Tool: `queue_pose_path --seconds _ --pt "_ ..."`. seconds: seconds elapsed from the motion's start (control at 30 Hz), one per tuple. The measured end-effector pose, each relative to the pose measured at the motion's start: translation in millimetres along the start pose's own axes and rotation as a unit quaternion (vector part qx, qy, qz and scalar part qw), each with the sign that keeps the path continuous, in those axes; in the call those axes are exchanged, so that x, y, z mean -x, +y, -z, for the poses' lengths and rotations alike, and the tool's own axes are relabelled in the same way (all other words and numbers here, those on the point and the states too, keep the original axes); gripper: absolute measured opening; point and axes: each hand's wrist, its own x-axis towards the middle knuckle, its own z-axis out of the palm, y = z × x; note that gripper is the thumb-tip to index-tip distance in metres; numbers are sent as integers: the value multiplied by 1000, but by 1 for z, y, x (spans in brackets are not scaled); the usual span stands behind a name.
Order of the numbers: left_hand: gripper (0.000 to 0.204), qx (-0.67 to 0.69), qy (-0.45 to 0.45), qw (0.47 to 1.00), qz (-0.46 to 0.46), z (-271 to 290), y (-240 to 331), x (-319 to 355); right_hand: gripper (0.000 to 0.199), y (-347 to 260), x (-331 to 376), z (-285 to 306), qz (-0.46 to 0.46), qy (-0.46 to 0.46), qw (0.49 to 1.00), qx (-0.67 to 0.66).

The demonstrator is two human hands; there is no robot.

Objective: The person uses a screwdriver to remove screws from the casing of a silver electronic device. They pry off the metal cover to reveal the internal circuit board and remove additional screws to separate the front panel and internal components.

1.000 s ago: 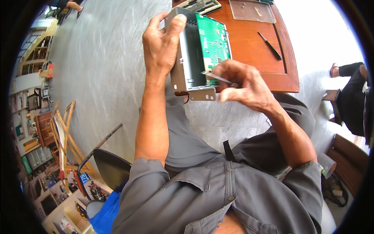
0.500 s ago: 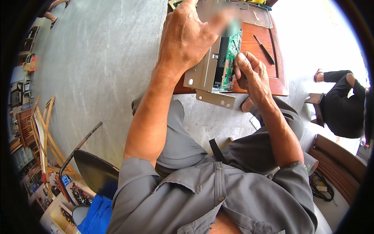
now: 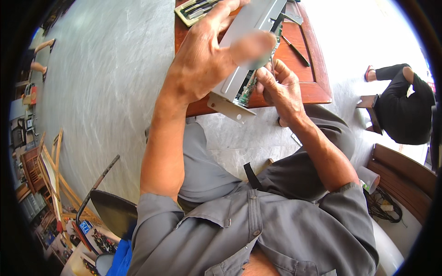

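My left hand [image 3: 200, 62] is wrapped over a grey metal housing [image 3: 248, 32], its thumb across the top; a blur covers part of the thumb. The housing lies tilted over the wooden table [image 3: 317, 89], with a perforated bracket [image 3: 230, 108] sticking out at its near end. Along its right side a green circuit board [image 3: 248, 89] shows edge-on. Close against that side, my right hand [image 3: 283, 87] pinches a thin metal tool [image 3: 273, 68], whose tip and handle are mostly hidden.
A dark-handled screwdriver [image 3: 296, 50] lies on the table to the right. At the far left table corner sits a tool case [image 3: 195, 11]. A person in black [image 3: 400, 106] sits off to the right. A black chair [image 3: 113, 214] stands at lower left.
The housing has rolled so its flat grey face points up and the circuit board shows less. Both hands have shifted left with it in the picture. More of the tool case has come into view.
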Motion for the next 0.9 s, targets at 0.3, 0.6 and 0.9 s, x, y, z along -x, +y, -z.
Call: queue_pose_path --seconds 0.3,0.6,0.9 --pt "97 -174 -85 981 -18 -5 -27 21 33 10 22 6 -13 -4 1000 -9" --pt "74 -230 14 972 -36 1 -23 41 40 11 21 15 108 -60 979 164" --pt "81 -406 99 901 -117 -22 -21 36 17 -39 33 40 478 -51 749 457"
